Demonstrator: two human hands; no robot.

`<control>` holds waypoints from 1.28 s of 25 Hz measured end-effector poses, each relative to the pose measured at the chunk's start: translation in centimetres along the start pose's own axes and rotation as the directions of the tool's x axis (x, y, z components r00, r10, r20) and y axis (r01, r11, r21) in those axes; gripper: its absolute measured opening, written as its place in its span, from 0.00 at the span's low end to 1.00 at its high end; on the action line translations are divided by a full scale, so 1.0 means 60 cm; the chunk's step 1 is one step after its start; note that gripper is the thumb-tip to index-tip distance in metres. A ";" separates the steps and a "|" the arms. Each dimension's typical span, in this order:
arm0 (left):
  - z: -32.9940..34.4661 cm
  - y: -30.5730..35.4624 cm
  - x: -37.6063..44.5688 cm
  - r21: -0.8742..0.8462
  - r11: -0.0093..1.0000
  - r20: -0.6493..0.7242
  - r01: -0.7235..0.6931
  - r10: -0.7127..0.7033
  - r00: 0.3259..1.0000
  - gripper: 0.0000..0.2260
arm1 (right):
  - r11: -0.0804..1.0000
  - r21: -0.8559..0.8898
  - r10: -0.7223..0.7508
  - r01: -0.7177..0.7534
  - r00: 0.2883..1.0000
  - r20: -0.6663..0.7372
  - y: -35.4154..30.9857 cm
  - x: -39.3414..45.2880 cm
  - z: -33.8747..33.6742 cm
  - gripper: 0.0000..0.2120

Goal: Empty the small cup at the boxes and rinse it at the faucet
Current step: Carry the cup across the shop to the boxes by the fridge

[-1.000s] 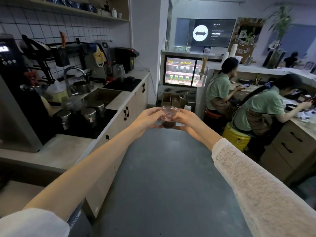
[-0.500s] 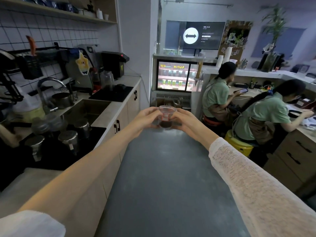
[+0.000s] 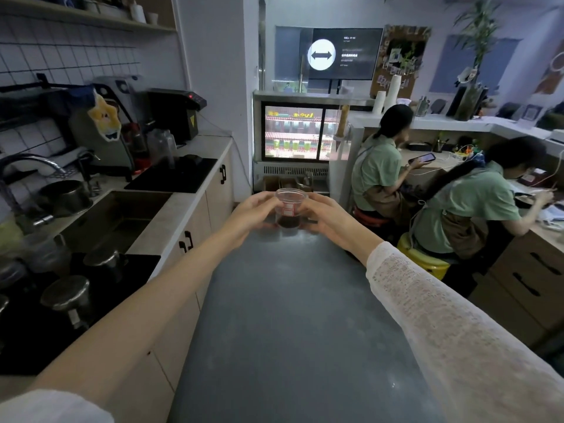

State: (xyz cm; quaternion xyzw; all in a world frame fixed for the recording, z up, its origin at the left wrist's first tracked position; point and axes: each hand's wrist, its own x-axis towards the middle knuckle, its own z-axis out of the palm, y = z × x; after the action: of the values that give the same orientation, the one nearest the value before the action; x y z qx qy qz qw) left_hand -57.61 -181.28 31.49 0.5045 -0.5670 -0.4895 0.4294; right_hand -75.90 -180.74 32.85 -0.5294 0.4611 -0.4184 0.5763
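**Small clear cup, held upright in two hands, facing the far boxes**

Holding the small clear plastic cup point(image 3: 289, 209) between both hands, out in front, above the far end of the grey aisle floor point(image 3: 293, 315). Left hand point(image 3: 253, 214) pressing on the left wall of the cup, right hand point(image 3: 320, 215) on the right wall, fingers curling round it from both sides; a narrow grip, closing on the cup itself.

Judging how it is going to handle: very light, thin-walled, probably bending under a hard squeeze, and smooth enough to be slipping a little. Dark liquid sitting in the bottom part only, so spilling easily if tilting early. Best taking it at the middle of the wall, near the red-and-white label, not at the rim.

Standing upright now: long axis vertical, open mouth pointing up, label turning toward the camera.

Brown cardboard boxes point(image 3: 288, 184) lying on the floor just beyond the cup, under the lit display fridge point(image 3: 294, 132). Curved metal faucet point(image 3: 30, 166) and steel sink point(image 3: 122, 218) waiting at the left, well apart from the cup. Emptying not yet done.
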 end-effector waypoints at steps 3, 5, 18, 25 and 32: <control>-0.001 0.002 0.065 0.004 1.000 0.007 0.007 -0.007 1.000 0.23 | 1.000 0.005 0.004 -0.004 1.000 0.008 -0.003 0.068 -0.028 0.20; 0.004 0.004 0.119 -0.021 1.000 -0.002 0.006 -0.006 1.000 0.15 | 1.000 0.010 0.008 -0.008 1.000 0.015 -0.004 0.125 -0.051 0.21; 0.021 0.012 0.395 -0.081 0.997 -0.018 0.018 -0.020 1.000 0.16 | 1.000 -0.020 0.018 -0.017 0.999 0.047 -0.032 0.393 -0.162 0.21; 0.000 0.001 0.506 -0.078 0.997 -0.033 0.015 -0.018 0.999 0.16 | 1.000 -0.004 0.020 -0.020 0.997 0.074 -0.034 0.513 -0.181 0.19; -0.044 -0.014 0.625 -0.082 0.996 0.000 0.016 -0.016 1.000 0.19 | 1.000 -0.003 0.023 -0.023 0.996 0.085 -0.042 0.633 -0.179 0.17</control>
State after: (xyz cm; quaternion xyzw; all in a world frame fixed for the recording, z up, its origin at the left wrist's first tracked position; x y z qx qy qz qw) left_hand -59.48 -218.85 30.81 0.4913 -0.5420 -0.5157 0.4460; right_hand -77.81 -220.22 31.86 -0.5419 0.4428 -0.3884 0.5996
